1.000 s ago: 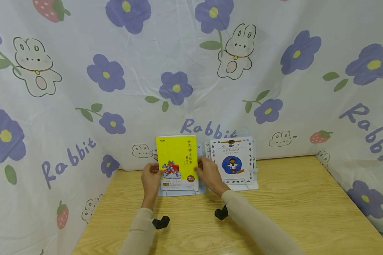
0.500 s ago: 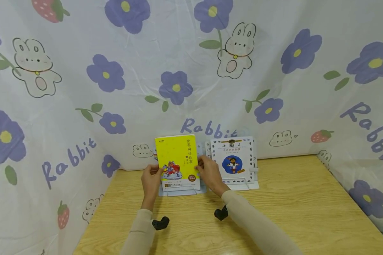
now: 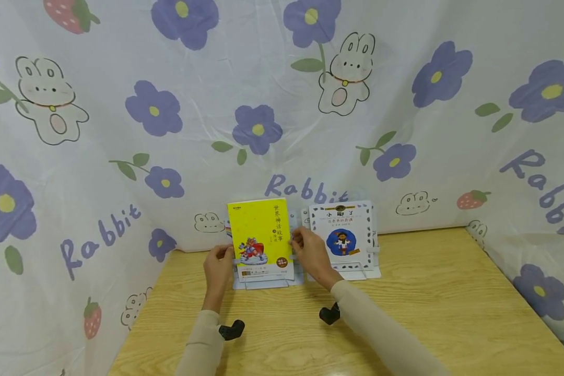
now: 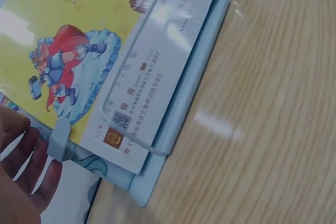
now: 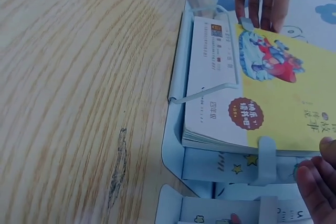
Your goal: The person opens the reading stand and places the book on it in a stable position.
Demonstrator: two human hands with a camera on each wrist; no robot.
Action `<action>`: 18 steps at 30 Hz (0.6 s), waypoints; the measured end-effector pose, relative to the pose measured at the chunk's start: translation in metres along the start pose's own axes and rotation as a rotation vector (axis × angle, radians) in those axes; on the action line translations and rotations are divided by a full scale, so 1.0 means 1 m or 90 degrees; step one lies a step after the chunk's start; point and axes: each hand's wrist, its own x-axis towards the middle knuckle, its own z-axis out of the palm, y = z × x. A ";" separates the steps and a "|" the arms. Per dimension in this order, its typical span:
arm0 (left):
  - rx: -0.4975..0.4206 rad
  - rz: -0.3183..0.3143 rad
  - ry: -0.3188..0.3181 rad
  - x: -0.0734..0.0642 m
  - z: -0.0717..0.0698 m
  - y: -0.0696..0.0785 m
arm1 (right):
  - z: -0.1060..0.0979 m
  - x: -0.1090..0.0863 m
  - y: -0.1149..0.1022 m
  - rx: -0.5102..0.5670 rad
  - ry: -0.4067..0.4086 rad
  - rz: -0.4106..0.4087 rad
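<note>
A yellow book (image 3: pixel 258 230) with Chinese lettering and a cartoon figure stands upright on a pale blue bookstand (image 4: pixel 181 106). A wire bracket (image 5: pixel 234 51) crosses its lower front. Small clips lap its two side edges: the left clip (image 4: pixel 60 139) and the right clip (image 5: pixel 266 158). Beside the book's left edge is my left hand (image 3: pixel 218 269), its fingers loosely extended by the left clip. At the other edge my right hand (image 3: pixel 312 253) has thumb and fingers loosely bent near the right clip, with nothing visible between them.
To the right a second stand (image 3: pixel 374 272) carries a white picture book (image 3: pixel 343 237) with a blue round picture. Both stands rest on a wooden table (image 3: pixel 423 303) against a flower-and-rabbit curtain (image 3: pixel 207 78). A black camera piece sits at each wrist.
Both thumbs have come off the book's side edges. My left hand has shifted slightly left, and clips now show on both sides of the yellow book, which stays on its stand.
</note>
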 end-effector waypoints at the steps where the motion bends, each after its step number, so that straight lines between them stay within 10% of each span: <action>1: -0.001 0.000 0.001 0.001 -0.002 0.000 | -0.002 -0.001 0.000 -0.002 0.000 -0.008; 18: -0.104 -0.047 -0.100 0.023 -0.013 0.000 | 0.007 -0.054 0.008 0.014 -0.199 0.007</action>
